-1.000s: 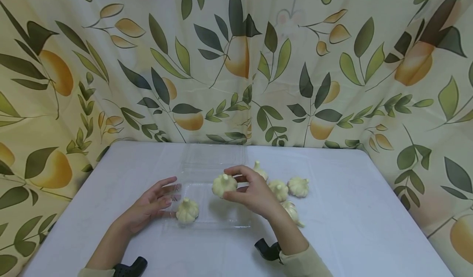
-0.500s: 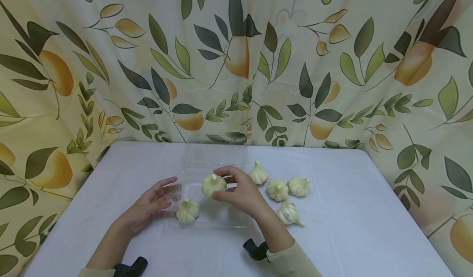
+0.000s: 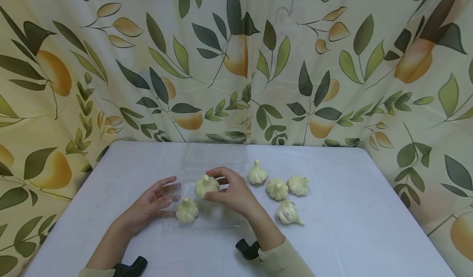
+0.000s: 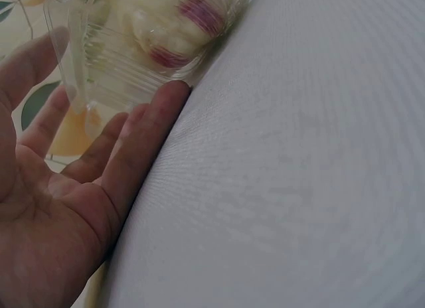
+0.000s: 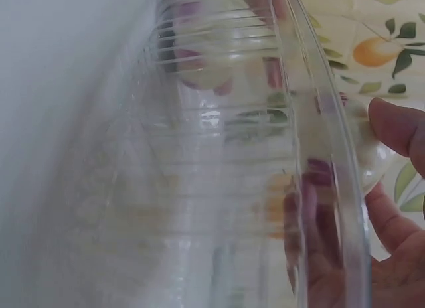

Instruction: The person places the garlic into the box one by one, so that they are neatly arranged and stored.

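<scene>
In the head view my right hand (image 3: 230,191) pinches a garlic bulb (image 3: 206,186) between thumb and fingers over a clear plastic box (image 3: 225,223). Inside the box's near left corner sits another garlic bulb (image 3: 187,210). My left hand (image 3: 149,206) rests at the box's left side with its fingers spread. The left wrist view shows those fingers (image 4: 143,132) beside the clear wall, garlic showing through it. Through the ribbed box wall (image 5: 199,155), the right wrist view shows the bulb inside, while the pinched bulb (image 5: 375,145) is partly above the rim.
The box's clear lid (image 3: 214,154) lies folded back behind it. To the right, several garlic bulbs (image 3: 277,189) lie loose on the white tablecloth (image 3: 332,236). A patterned curtain (image 3: 288,72) stands behind the table. Both wrists wear black camera mounts (image 3: 247,249).
My right hand has moved left with the garlic bulb, from over the box's right part toward its left part. The left hand has stayed at the box's side.
</scene>
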A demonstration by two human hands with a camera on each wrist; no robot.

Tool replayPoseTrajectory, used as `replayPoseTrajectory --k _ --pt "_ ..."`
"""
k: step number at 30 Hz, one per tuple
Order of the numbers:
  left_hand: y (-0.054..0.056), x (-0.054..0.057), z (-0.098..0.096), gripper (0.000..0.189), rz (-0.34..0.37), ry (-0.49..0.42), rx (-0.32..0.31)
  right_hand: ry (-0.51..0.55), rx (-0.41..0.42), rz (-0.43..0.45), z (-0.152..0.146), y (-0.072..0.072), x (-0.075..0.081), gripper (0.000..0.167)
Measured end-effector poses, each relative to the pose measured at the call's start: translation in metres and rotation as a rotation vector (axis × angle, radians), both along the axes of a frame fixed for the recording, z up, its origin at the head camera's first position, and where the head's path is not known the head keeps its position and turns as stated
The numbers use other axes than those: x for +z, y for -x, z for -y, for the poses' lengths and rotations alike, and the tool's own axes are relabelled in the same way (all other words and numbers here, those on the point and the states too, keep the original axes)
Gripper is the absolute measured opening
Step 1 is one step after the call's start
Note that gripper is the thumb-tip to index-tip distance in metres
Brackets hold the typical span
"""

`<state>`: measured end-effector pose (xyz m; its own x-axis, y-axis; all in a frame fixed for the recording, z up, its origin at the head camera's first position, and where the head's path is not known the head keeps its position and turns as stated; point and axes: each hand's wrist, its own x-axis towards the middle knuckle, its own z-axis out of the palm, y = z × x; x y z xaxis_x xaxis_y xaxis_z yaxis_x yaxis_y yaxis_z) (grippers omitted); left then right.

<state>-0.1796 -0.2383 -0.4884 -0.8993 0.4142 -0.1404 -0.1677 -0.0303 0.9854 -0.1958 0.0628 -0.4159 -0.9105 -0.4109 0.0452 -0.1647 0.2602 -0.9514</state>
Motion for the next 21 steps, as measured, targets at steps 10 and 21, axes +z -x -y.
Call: replayPoseTrajectory --k 10,21 --pt "0.001 -0.001 0.0 0.067 -0.008 0.003 -0.001 -0.019 -0.01 -0.006 0.011 0.002 -0.004 0.048" --pt "0.001 -0.003 0.001 0.065 -0.017 -0.006 -0.017 -0.022 -0.022 0.008 0.022 0.005 -0.009 0.047"
